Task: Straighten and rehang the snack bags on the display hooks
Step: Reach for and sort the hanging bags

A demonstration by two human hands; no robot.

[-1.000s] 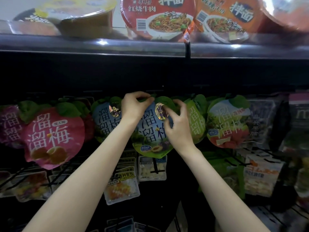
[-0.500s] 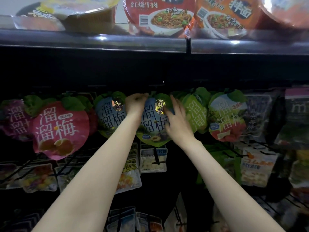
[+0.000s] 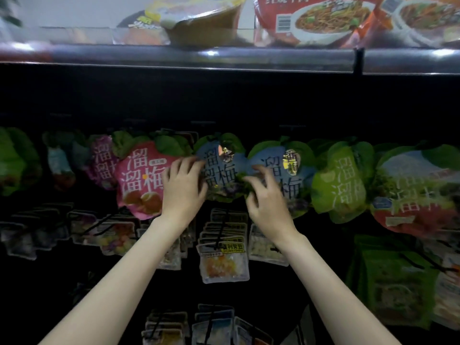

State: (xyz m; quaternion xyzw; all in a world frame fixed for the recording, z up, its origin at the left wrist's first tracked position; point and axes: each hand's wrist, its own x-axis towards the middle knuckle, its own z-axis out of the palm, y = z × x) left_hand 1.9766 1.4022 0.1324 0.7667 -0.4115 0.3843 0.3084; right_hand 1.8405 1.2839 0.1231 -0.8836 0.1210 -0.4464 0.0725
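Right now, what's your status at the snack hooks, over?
Left hand spread open on left blue plum bag. Right hand, blurred, fingers on right blue plum bag. Both bags hanging. Nothing in the way.

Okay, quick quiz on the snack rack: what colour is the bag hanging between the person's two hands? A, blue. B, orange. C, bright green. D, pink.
A: the left hand sits at the left edge of a blue bag and the right hand at its right edge; the pink bag hangs further left and the green bag further right.
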